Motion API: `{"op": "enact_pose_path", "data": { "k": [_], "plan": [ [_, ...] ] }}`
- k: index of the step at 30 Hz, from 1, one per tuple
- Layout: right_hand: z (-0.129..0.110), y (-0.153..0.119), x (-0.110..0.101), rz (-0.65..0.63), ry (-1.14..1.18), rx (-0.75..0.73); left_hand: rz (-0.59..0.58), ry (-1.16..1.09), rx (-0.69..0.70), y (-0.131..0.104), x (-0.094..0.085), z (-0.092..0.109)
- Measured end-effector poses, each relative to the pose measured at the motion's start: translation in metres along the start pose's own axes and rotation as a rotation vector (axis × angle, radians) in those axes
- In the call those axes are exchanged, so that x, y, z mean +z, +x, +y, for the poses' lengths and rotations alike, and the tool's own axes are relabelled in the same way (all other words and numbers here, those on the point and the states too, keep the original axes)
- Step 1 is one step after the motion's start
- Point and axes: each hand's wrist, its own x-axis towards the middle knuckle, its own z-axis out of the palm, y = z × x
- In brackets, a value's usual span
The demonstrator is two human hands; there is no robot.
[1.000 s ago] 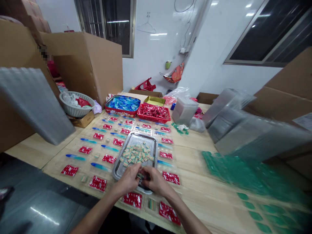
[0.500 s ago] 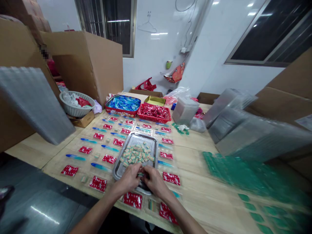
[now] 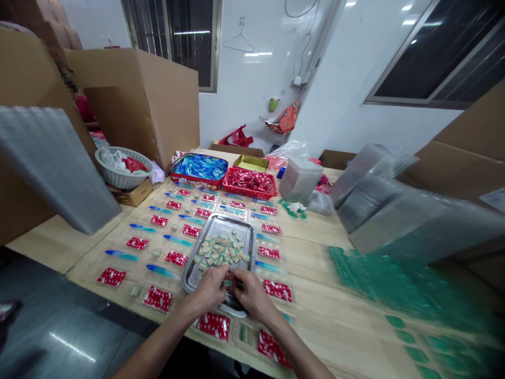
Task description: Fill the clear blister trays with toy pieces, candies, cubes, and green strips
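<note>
A metal tray (image 3: 250, 226) holds a heap of small striped blocks (image 3: 223, 248) in green and tan. Over its near end, my left hand (image 3: 213, 287) and my right hand (image 3: 248, 292) meet with bent fingers. Both pinch a small striped piece (image 3: 227, 282) between their fingertips, mostly covered by them. Around the tray, clear plastic packs lie in rows with red dotted packets (image 3: 158, 298) and blue pens (image 3: 161, 271). One pack near my right forearm shows striped blocks (image 3: 247, 333) beside a red packet.
Behind the rows stand a tin of blue pens (image 3: 200, 168), a red basket of packets (image 3: 250, 181) and a gold tin (image 3: 251, 163). A pale basket (image 3: 125, 176) sits left. Clear plastic stacks (image 3: 418, 221) and green pieces (image 3: 379, 279) lie right.
The fingers have shifted very slightly around the small piece, and a little more of it shows between the fingertips. The tray and packs look the same.
</note>
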Motion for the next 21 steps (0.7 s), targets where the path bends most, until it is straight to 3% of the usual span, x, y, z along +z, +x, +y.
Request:
{"op": "enact_pose_path", "data": {
  "k": [11, 18, 21],
  "plan": [
    [-0.001, 0.001, -0.001, -0.027, -0.148, -0.106, -0.018, 0.041, -0.001, 0.002, 0.005, -0.006],
    [0.012, 0.009, 0.006, -0.019, -0.253, -0.388, -0.026, -0.037, -0.063, 0.002, 0.0, 0.001],
    [0.026, 0.018, 0.006, -0.096, -0.259, -0.488, -0.022, -0.059, -0.046, 0.0, -0.006, 0.001]
  ]
}}
